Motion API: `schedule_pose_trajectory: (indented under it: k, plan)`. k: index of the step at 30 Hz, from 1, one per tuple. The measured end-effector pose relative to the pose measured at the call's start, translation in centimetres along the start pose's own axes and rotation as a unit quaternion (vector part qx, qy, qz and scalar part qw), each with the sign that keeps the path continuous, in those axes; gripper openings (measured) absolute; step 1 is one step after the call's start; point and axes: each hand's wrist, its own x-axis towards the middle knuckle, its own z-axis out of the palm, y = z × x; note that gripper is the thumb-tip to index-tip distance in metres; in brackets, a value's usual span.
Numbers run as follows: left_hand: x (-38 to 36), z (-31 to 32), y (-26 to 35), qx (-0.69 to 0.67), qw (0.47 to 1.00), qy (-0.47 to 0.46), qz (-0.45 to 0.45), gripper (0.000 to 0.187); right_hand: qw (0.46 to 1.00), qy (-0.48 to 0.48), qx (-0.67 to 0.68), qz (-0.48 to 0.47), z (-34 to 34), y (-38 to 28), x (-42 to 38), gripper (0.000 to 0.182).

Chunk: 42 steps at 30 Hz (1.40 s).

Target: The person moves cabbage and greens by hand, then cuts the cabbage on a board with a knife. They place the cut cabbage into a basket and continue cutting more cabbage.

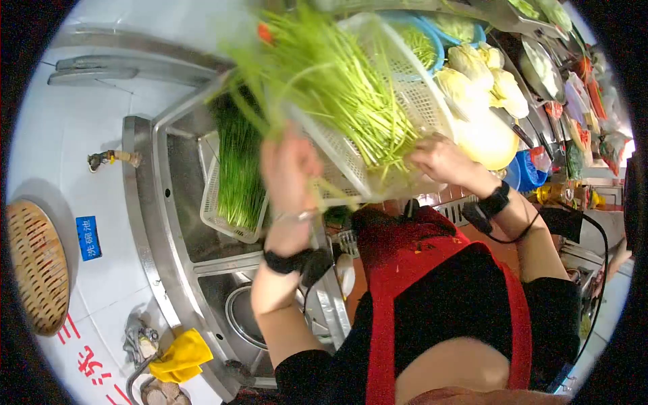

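1. Pinching the ends of the green stalks [368,111] over the white basket [426,94], the right hand [439,158] has bent fingers.
2. Blurred, the left hand [290,165] curls beside them; I cannot tell its grip.

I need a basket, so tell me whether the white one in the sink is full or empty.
Not empty: long green stalks cover most of the basket's visible inside.

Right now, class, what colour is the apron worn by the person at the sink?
The apron is red, shown best in the head view.
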Motion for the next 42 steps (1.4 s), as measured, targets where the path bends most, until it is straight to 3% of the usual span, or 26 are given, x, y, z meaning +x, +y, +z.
schedule_pose_trajectory:
  k: [3,4,5,6,8,10,12,14,16,17,18,20,22,23,24,26,28,30,33,34,36,38,40,42]
  plan:
    - [3.0,4.2,-6.0,0.065,0.994,-0.085,-0.008,0.036,0.996,0.074,-0.047,-0.004,0.6,2.8,0.2,0.012]
    - [4.0,5.1,-8.2,0.249,0.964,-0.055,0.072,0.044,0.993,0.102,-0.058,0.011,0.2,3.4,0.8,0.009]
    - [4.6,5.6,-10.1,0.421,0.894,-0.021,0.150,0.052,0.989,0.129,-0.068,0.026,-0.3,3.8,0.9,0.007]
    - [4.6,5.5,-11.8,0.424,0.891,-0.021,0.160,0.052,0.987,0.140,-0.070,0.024,-0.5,4.4,0.7,0.007]
    - [2.6,4.5,-14.0,0.402,0.867,0.063,0.286,0.068,0.980,0.186,-0.047,0.044,-1.0,5.3,0.1,0.008]
    - [-1.4,4.2,-13.7,0.423,0.817,-0.015,0.392,0.053,0.972,0.226,-0.041,0.054,-1.6,5.1,-1.6,0.013]
    - [-4.1,3.3,-13.6,0.593,0.663,-0.227,0.396,0.058,0.944,0.303,-0.050,0.118,-1.3,5.8,-2.9,0.035]
    - [-5.7,3.5,-14.2,0.711,0.485,-0.305,0.408,0.053,0.936,0.259,0.071,0.230,-0.6,6.3,-3.9,0.046]
    - [-5.1,2.5,-16.4,0.667,0.477,-0.321,0.474,0.039,0.928,0.243,0.121,0.253,1.4,7.9,-4.2,0.038]
    - [-4.9,2.4,-16.6,0.670,0.466,-0.312,0.487,0.039,0.937,0.187,0.139,0.260,1.3,8.5,-4.1,0.035]
    - [-4.6,2.3,-16.8,0.654,0.469,-0.318,0.502,0.032,0.943,0.127,0.155,0.266,1.2,9.0,-4.0,0.034]
    - [-4.0,2.4,-17.2,0.637,0.466,-0.318,0.526,0.025,0.936,0.148,0.184,0.262,1.4,9.4,-3.8,0.033]
    - [-3.6,2.5,-17.8,0.569,0.598,-0.258,0.502,0.018,0.927,0.158,0.218,0.261,2.4,10.1,-3.6,0.033]
    - [-4.2,3.2,-17.0,0.567,0.689,-0.202,0.403,0.017,0.910,0.169,0.263,0.273,2.9,10.3,-3.3,0.032]
    - [-3.9,3.5,-16.5,0.568,0.687,-0.199,0.406,0.017,0.890,0.178,0.309,0.284,3.4,10.7,-3.1,0.031]
    - [-2.4,4.2,-15.6,0.409,0.864,0.011,0.294,0.021,0.882,0.191,0.326,0.280,3.1,10.4,-3.0,0.028]
    - [0.1,3.8,-13.9,0.442,0.874,0.051,0.196,0.026,0.874,0.192,0.346,0.282,3.4,9.2,-3.3,0.026]
    - [1.4,3.1,-12.4,0.528,0.821,0.051,0.212,0.032,0.765,0.187,0.530,0.316,3.0,7.9,-3.2,0.022]
    - [-2.5,4.3,-8.0,0.548,0.790,0.034,0.271,0.044,0.764,0.107,0.538,0.340,-1.8,3.3,-5.2,0.020]
    - [-3.8,3.9,-7.0,0.556,0.781,0.039,0.281,0.045,0.772,0.078,0.535,0.334,-1.1,3.0,-5.1,0.020]
    - [-6.3,2.1,-4.9,0.564,0.768,0.017,0.303,0.044,0.739,0.077,0.597,0.302,0.6,2.9,-5.1,0.020]
    - [-9.7,0.0,-1.9,0.608,0.704,0.040,0.364,0.045,0.729,0.039,0.624,0.279,1.1,1.3,-4.5,0.023]
    - [-12.3,-3.2,-0.1,0.599,0.703,0.121,0.366,0.046,0.694,0.073,0.666,0.264,1.3,-0.4,-3.7,0.022]
    - [-13.6,-8.3,-0.1,0.478,0.815,0.198,0.261,0.049,0.685,0.042,0.678,0.263,2.0,-1.3,-1.9,0.022]
